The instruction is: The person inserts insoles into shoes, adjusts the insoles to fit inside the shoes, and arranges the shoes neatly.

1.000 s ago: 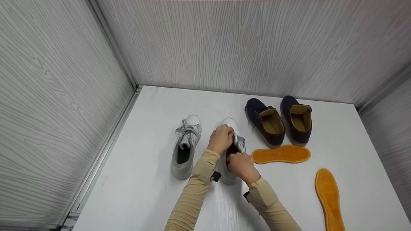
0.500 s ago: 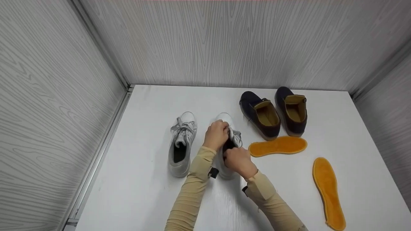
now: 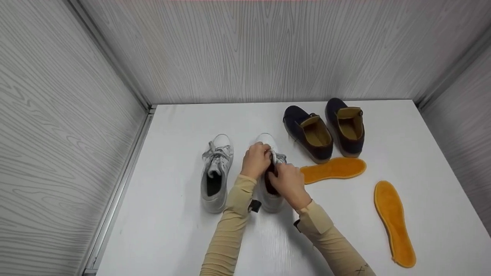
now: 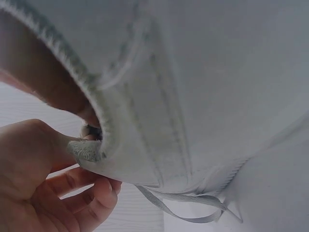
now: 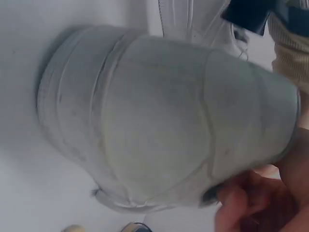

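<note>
A white lace-up sneaker [image 3: 271,203] stands between both hands, toe away from me, with a dark inside. My left hand [image 3: 256,160] pinches its tongue near the laces; the left wrist view shows fingers on the light fuzzy edge of the tongue [image 4: 87,151]. Bent over the right rim of the opening is my right hand [image 3: 290,184], its thumb at the inside and its fingers around the side. In the right wrist view, curled fingers [image 5: 236,203] lie by the sneaker's collar [image 5: 241,111]. The depth of the opening is partly hidden.
Another white sneaker [image 3: 215,199] stands to the left. Two dark shoes with tan linings, one [image 3: 321,151] beside the other [image 3: 353,145], stand at the back right. One orange insole [image 3: 337,168] lies crosswise before them, a second [image 3: 394,222] farther right. Walls border the white table [image 3: 161,191].
My right hand has risen from deeper in the sneaker's opening to its right rim, farther forward. My left hand keeps its hold on the tongue. The head view has shifted slightly.
</note>
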`<state>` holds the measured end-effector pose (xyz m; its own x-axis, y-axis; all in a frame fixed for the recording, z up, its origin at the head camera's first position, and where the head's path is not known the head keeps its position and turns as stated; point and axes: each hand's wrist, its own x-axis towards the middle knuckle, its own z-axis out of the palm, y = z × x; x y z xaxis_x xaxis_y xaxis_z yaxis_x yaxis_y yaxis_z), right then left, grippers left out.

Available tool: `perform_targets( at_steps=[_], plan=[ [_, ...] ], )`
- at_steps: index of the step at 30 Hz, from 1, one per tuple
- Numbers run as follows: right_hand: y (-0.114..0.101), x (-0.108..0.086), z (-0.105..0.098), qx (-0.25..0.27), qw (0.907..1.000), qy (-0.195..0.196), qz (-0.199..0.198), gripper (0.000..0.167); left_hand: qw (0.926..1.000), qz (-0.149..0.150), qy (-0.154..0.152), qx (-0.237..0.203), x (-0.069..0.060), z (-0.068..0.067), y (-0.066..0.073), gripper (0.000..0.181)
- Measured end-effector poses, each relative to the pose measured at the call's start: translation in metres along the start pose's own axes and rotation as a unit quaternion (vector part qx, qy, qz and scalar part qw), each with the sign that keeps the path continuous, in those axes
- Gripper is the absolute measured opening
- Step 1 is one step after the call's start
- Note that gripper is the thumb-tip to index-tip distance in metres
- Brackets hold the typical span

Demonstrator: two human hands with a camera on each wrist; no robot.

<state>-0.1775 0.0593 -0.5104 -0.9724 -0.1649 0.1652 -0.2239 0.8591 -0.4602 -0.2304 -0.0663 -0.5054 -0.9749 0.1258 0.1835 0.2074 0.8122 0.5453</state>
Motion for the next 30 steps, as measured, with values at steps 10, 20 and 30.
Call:
perform_targets(
  at_steps=[10, 20, 30],
  plan=[
    [0.029, 0.025, 0.015, -0.01, 0.995, -0.074, 0.065, 0.036, 0.9972, -0.061, 0.019, 0.038, -0.023, 0.013, 0.0, 0.028],
    [0.036, 0.03, 0.023, 0.024, 0.9908, -0.119, 0.06, 0.028, 0.9958, -0.081, 0.001, 0.042, -0.033, 0.026, -0.006, 0.036],
    [0.036, 0.029, 0.02, 0.029, 0.9876, -0.136, 0.073, 0.03, 0.9971, -0.063, 0.002, 0.041, -0.034, 0.026, -0.006, 0.036]
  ],
)
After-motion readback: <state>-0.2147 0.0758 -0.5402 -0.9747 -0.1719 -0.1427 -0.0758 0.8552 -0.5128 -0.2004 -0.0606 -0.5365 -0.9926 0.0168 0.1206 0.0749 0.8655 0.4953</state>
